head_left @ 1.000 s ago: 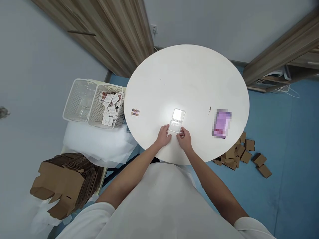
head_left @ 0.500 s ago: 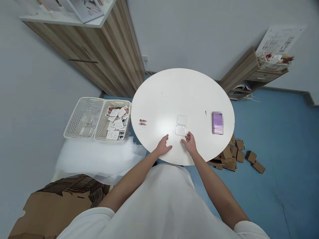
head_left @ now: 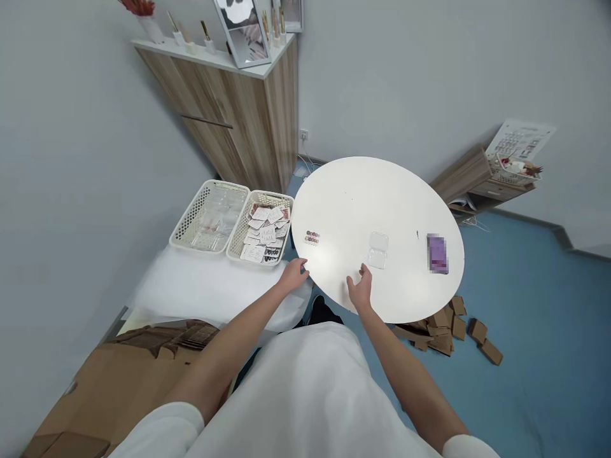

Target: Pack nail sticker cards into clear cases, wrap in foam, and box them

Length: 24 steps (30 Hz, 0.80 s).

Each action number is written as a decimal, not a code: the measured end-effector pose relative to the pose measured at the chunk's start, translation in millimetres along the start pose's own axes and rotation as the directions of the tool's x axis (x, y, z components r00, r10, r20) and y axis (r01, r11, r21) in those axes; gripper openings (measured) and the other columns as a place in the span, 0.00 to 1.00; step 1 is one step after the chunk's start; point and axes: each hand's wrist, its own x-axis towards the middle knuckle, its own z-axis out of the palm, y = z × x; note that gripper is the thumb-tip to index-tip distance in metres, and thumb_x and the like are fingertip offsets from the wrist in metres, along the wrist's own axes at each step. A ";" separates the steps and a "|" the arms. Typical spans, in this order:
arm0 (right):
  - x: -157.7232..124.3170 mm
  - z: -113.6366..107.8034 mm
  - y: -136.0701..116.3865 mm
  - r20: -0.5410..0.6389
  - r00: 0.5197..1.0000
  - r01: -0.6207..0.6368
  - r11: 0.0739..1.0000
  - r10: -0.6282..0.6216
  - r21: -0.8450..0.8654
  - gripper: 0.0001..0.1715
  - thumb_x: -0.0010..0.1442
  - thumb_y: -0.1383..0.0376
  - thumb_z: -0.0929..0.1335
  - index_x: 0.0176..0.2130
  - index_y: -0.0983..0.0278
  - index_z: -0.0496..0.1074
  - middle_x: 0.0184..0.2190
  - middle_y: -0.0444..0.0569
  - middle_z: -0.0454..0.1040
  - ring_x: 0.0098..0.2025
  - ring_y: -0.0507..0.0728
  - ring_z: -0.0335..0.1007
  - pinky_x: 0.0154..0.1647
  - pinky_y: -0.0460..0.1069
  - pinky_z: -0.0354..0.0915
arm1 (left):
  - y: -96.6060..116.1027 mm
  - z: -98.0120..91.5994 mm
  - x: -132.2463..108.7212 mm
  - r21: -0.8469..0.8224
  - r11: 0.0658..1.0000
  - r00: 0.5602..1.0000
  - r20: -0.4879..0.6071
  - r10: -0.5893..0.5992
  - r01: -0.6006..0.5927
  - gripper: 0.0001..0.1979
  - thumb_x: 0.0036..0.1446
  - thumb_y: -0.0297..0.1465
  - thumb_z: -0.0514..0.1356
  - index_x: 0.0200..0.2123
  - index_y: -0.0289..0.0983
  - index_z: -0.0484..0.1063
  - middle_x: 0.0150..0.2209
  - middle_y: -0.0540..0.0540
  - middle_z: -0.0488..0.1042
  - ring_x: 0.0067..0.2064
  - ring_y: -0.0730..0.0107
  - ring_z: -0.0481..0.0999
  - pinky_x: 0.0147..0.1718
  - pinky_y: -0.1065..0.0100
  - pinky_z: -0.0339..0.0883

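An opened clear plastic case [head_left: 377, 257] lies on the white oval table [head_left: 363, 191]. Just left of it and closer to my body, my right hand [head_left: 360, 287] hovers with thumb and fingers apart, holding nothing. My left hand [head_left: 293, 276] is by the table's left edge, thumb apart from the fingers and nothing held. Above that hand, on the tabletop, sits a small card with two rows of coloured oval pieces [head_left: 312, 237]. A basket of printed cards [head_left: 291, 222] stands left of the table, close to my left hand.
Another basket [head_left: 177, 236] holds clear plastic cases. Translucent white sheeting [head_left: 191, 280] lies in front of both baskets, with cardboard [head_left: 128, 375] below. A blurred purple box [head_left: 438, 253] is on the table's right; small brown boxes [head_left: 442, 331] lie on the floor. A cabinet [head_left: 248, 121] stands behind.
My view has swung left. My left hand has moved left, from near the clear case to the table's left edge. My right hand now sits left of the case.
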 end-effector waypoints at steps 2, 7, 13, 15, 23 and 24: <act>3.2 8.4 -7.1 0.074 0.997 0.031 0.999 -0.029 -0.021 0.36 0.52 0.60 0.62 0.58 0.63 0.48 0.55 0.55 0.54 0.56 0.59 0.52 0.55 0.55 0.53 | -0.2 -11.5 8.1 0.084 0.996 1.000 -0.003 -0.006 0.006 0.20 0.47 0.29 0.58 0.47 0.34 0.65 0.45 0.39 0.68 0.42 0.60 0.70 0.42 0.64 0.62; 22.6 30.6 -21.6 0.206 0.972 0.139 0.986 -0.117 -0.095 0.35 0.51 0.61 0.62 0.57 0.64 0.50 0.54 0.54 0.56 0.56 0.60 0.51 0.56 0.56 0.51 | 1.3 -29.6 29.2 0.195 0.981 1.000 0.022 -0.010 0.005 0.23 0.49 0.27 0.57 0.50 0.34 0.61 0.48 0.38 0.64 0.44 0.61 0.69 0.43 0.65 0.59; 65.4 64.5 -48.1 0.323 0.925 0.261 0.952 -0.200 -0.159 0.34 0.51 0.61 0.63 0.56 0.63 0.51 0.52 0.54 0.58 0.54 0.61 0.51 0.53 0.56 0.52 | 11.8 -33.2 62.5 0.336 0.942 0.998 0.055 -0.033 0.012 0.25 0.48 0.23 0.56 0.51 0.32 0.58 0.46 0.37 0.63 0.44 0.59 0.67 0.42 0.64 0.59; 82.0 76.6 -53.9 0.351 0.912 0.296 0.933 -0.213 -0.203 0.35 0.50 0.60 0.65 0.56 0.63 0.52 0.50 0.55 0.59 0.53 0.62 0.52 0.52 0.57 0.52 | 14.8 -30.5 75.6 0.340 0.940 0.998 0.058 -0.028 0.006 0.27 0.49 0.24 0.56 0.54 0.32 0.54 0.48 0.36 0.61 0.44 0.58 0.67 0.43 0.63 0.59; 114.2 104.2 -62.8 0.393 0.917 0.241 0.870 -0.061 -0.429 0.37 0.47 0.58 0.68 0.54 0.55 0.53 0.44 0.50 0.59 0.46 0.62 0.54 0.44 0.57 0.52 | 16.9 -19.4 112.0 0.409 0.910 0.989 0.094 -0.112 0.064 0.33 0.49 0.25 0.56 0.57 0.39 0.47 0.48 0.40 0.59 0.46 0.60 0.66 0.41 0.66 0.60; 114.7 104.8 -63.7 0.396 0.917 0.235 0.870 -0.050 -0.434 0.36 0.46 0.58 0.68 0.53 0.54 0.53 0.44 0.50 0.59 0.46 0.61 0.54 0.44 0.57 0.52 | 16.4 -18.7 113.1 0.412 0.909 0.989 0.094 -0.113 0.065 0.31 0.49 0.24 0.56 0.56 0.39 0.49 0.47 0.41 0.60 0.46 0.60 0.66 0.40 0.66 0.60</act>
